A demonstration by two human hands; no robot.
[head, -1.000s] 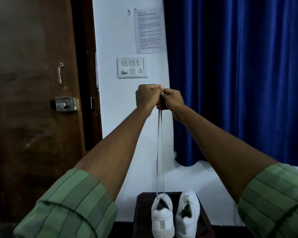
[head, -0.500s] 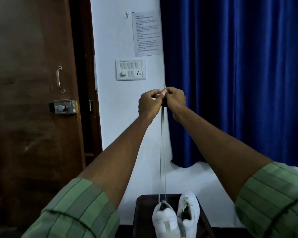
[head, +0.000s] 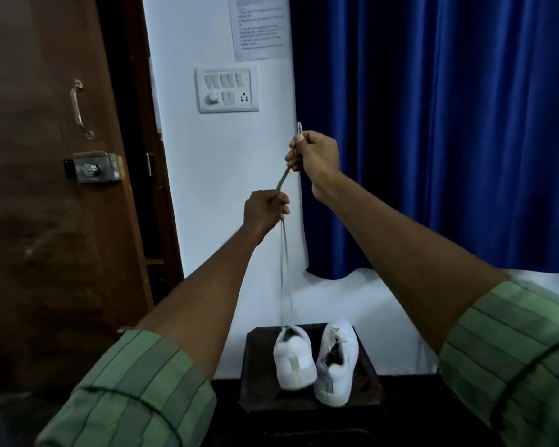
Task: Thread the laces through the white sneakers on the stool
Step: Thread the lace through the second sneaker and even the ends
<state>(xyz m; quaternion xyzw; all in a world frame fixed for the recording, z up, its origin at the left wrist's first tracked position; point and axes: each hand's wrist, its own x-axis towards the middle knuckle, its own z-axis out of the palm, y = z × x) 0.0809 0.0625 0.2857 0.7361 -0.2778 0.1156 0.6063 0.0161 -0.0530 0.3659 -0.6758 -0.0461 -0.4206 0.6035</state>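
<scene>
Green striped sleeves (head: 136, 388), both forearms extended. Dark stool (head: 307, 404): two white sneakers, heels toward camera; left sneaker (head: 292, 359) tilted, right sneaker (head: 338, 359) flat on stool. Lace (head: 286, 272): two strands rising taut from left sneaker. Left hand (head: 263, 212): grip curled round both strands. Right hand (head: 315, 154), higher: grip pinching lace ends, tips protruding above. Behind: white wall, switch panel (head: 228, 90), blue curtain (head: 433, 124), wooden door (head: 46, 156).

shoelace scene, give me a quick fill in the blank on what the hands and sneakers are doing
1. Both strands of the lace run down into the ____ sneaker.
2. The right hand is ____ than the left hand.
3. Both sneakers sit on a dark ____.
4. The curtain is ____.

Missing words: left; higher; stool; blue
</scene>
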